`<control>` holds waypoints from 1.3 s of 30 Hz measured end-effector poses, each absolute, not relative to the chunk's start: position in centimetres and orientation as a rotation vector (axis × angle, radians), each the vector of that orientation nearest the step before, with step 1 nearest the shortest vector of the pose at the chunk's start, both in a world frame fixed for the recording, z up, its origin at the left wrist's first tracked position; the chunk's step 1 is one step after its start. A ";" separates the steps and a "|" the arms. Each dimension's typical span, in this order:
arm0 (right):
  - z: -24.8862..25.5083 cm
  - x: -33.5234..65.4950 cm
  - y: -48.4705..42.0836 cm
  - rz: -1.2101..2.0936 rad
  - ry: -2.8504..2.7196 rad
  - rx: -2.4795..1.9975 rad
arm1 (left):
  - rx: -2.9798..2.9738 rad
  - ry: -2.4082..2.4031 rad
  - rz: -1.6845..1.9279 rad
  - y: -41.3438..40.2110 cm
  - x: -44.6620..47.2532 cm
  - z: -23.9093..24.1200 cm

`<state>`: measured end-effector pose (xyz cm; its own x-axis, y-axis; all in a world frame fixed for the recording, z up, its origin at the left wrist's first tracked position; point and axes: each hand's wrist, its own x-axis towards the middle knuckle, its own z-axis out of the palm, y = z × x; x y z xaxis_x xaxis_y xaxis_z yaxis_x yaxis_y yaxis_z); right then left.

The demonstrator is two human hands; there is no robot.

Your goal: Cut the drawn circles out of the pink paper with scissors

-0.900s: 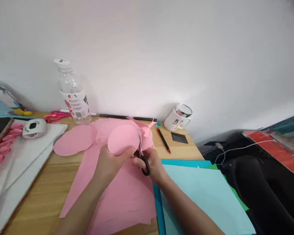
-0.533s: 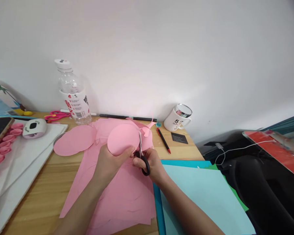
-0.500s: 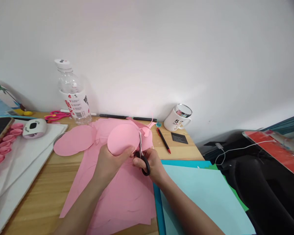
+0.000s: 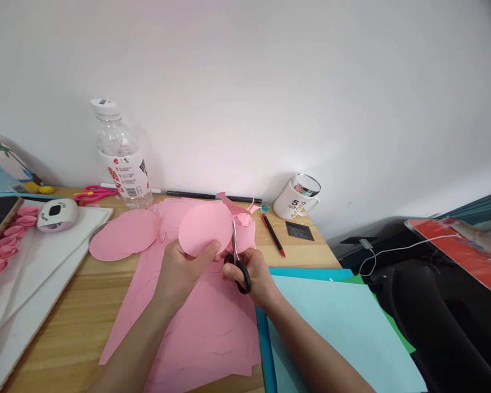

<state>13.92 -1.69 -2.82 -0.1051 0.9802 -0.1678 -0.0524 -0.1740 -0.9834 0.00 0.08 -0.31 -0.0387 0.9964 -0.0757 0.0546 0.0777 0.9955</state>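
My left hand [image 4: 184,273] pinches the lower edge of a rounded pink paper piece [image 4: 204,226] and holds it up over the desk. My right hand [image 4: 256,273] grips black-handled scissors [image 4: 238,261]; the blades point up along the right edge of that piece. A curled pink offcut [image 4: 239,210] hangs off its top right. Under both hands lie large pink paper sheets [image 4: 213,322] on the wooden desk [image 4: 77,305]. A cut pink oval [image 4: 125,233] lies flat to the left.
A plastic water bottle [image 4: 120,158] and pink scissors [image 4: 92,194] stand at the back left, a white mug [image 4: 297,197], red pen [image 4: 273,233] and black card [image 4: 299,230] at the back right. Light blue paper [image 4: 343,327] lies right, white boards [image 4: 28,262] left.
My left hand has turned the pink piece slightly left and lifted it a little. The offcut at its top right has curled up further. The scissors have stayed almost in place.
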 end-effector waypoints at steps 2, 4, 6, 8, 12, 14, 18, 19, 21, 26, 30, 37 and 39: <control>-2.8 13.8 -1.7 1.430 -1.155 -1.250 | 1.171 1.294 1.168 0.0 0.0 -0.2; -2.9 13.7 -1.8 1.426 -1.181 -1.242 | 1.200 1.279 1.176 0.0 0.1 -0.2; -3.1 13.7 -1.8 1.435 -1.198 -1.225 | 1.245 1.302 1.176 0.0 0.0 -0.3; -3.3 13.9 -1.8 1.449 -1.194 -1.197 | 1.279 1.343 1.169 0.0 0.0 -0.5; -3.7 14.2 -1.6 1.444 -1.211 -1.113 | 1.277 1.369 1.148 0.0 -0.2 -0.7; -3.7 14.4 -1.5 1.435 -1.228 -1.101 | 1.269 1.336 1.120 0.0 -0.2 -0.7; -3.5 14.3 -1.5 1.430 -1.222 -1.104 | 1.245 1.314 1.087 0.0 -0.1 -0.4; -3.5 14.3 -1.5 1.434 -1.220 -1.104 | 1.235 1.314 1.086 -0.1 -0.1 -0.4; -3.4 14.3 -1.5 1.440 -1.220 -1.096 | 1.209 1.292 1.086 -0.1 0.0 -0.3; -3.4 14.3 -1.5 1.436 -1.254 -1.110 | 1.135 1.250 1.050 -0.1 -0.1 -0.2; -3.2 14.2 -1.5 1.390 -1.282 -1.161 | 1.112 1.221 1.043 0.0 -0.2 -0.1; -3.5 14.2 -1.5 1.400 -1.270 -1.086 | 1.091 1.194 1.031 0.1 -0.1 0.0; -3.7 14.3 -1.5 1.403 -1.269 -1.067 | 1.092 1.199 1.036 0.1 -0.1 0.0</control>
